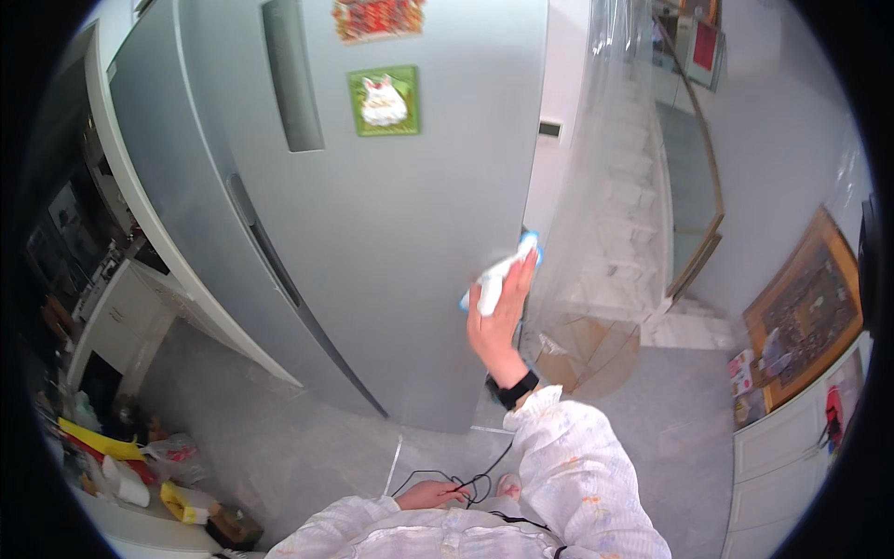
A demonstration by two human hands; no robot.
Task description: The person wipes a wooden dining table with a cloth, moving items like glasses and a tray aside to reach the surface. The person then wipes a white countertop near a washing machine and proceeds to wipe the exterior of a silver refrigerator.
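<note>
My right hand [497, 325], with a black band at the wrist, presses a white cloth with blue edges [493, 288] against the grey refrigerator door [405, 244], close to its right edge. Part of the cloth shows between my fingers. Low in front of my body is my left hand [427, 495], its fingers loosely bent. A thin black cable [482, 476] loops beside its fingertips, and I cannot tell whether they hold it. Higher on the door sit a green square magnet with a white figure [383, 101] and a red and gold decoration [378, 18].
Marble stairs [618, 209] with a glass railing [688, 161] rise behind clear plastic sheeting at right. A framed picture [810, 314] leans above white cabinets [775, 482]. At lower left, bags and boxes crowd a counter [150, 520]. Grey floor tiles [314, 447] lie below.
</note>
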